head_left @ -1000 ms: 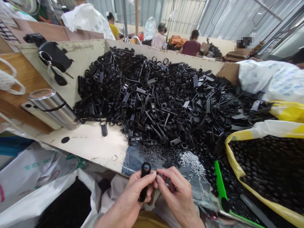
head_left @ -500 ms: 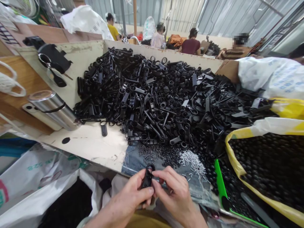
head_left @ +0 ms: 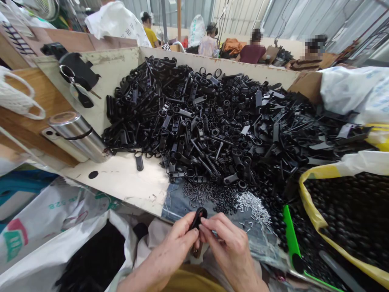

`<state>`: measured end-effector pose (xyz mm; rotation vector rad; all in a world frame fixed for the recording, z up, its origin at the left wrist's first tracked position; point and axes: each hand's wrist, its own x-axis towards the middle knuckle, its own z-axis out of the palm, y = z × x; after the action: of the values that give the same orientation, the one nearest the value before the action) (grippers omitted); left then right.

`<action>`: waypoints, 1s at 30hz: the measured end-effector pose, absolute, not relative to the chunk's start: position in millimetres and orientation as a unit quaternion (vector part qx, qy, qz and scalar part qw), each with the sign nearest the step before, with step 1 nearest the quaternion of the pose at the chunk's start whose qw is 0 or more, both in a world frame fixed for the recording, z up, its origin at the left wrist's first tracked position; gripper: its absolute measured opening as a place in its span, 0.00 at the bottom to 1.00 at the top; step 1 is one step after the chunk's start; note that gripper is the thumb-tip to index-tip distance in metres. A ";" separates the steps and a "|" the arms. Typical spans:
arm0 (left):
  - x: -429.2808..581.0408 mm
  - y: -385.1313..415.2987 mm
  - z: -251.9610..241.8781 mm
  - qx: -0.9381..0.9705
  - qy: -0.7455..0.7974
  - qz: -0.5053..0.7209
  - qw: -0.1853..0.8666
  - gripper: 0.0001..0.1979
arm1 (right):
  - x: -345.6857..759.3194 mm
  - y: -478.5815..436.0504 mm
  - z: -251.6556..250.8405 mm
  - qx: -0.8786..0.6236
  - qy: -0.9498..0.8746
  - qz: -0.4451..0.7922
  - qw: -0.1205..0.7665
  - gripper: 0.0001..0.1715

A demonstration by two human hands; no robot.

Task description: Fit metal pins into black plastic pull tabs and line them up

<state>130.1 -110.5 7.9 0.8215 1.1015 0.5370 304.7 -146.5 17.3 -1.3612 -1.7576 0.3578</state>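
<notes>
My left hand (head_left: 172,251) is closed round a small black plastic part (head_left: 198,216) with a ring at its top end, held at the near edge of the table. My right hand (head_left: 229,247) meets it from the right, thumb and forefinger pinched against the same part; whether they hold something smaller I cannot make out. Just beyond my hands lie a patch of tiny silver pins (head_left: 252,205) and tiny black pieces (head_left: 209,195) on a blue cloth. A big heap of like black parts (head_left: 206,121) fills the table behind.
A steel flask (head_left: 80,136) lies at the table's left side. A yellow bag of black round pieces (head_left: 346,211) stands at the right, with a green tool (head_left: 291,239) beside it. White sacks (head_left: 45,227) hang below left. Several people sit at the far back.
The black part dropped lower in my left hand and turned edge-on, and my right fingers closed in on it. The view shifted slightly to the left.
</notes>
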 end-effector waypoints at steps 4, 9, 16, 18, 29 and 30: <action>133.9 -110.4 2.6 0.423 0.497 0.230 0.722 0.29 | 302.5 -150.4 12.1 -0.545 -0.710 0.128 0.428 0.11; 133.3 -109.5 -0.9 0.439 0.493 0.211 0.721 0.27 | 300.0 -152.1 6.3 -0.564 -0.695 0.140 0.423 0.12; 135.6 -104.4 2.5 0.478 0.483 0.175 0.712 0.15 | 297.6 -154.3 1.4 -0.586 -0.678 0.160 0.414 0.13; 136.7 -102.1 6.2 0.504 0.469 0.157 0.708 0.11 | 296.8 -152.4 2.3 -0.593 -0.667 0.163 0.420 0.14; 135.9 -97.0 7.1 0.529 0.446 0.158 0.705 0.10 | 293.5 -157.7 -1.5 -0.608 -0.664 0.183 0.396 0.16; 135.3 -96.6 4.6 0.538 0.441 0.162 0.700 0.10 | 294.3 -159.1 -1.3 -0.603 -0.673 0.183 0.389 0.16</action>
<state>135.3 -96.6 4.6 1.1987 0.9822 0.3602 294.3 -159.1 -1.3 -1.5324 -1.7104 0.4661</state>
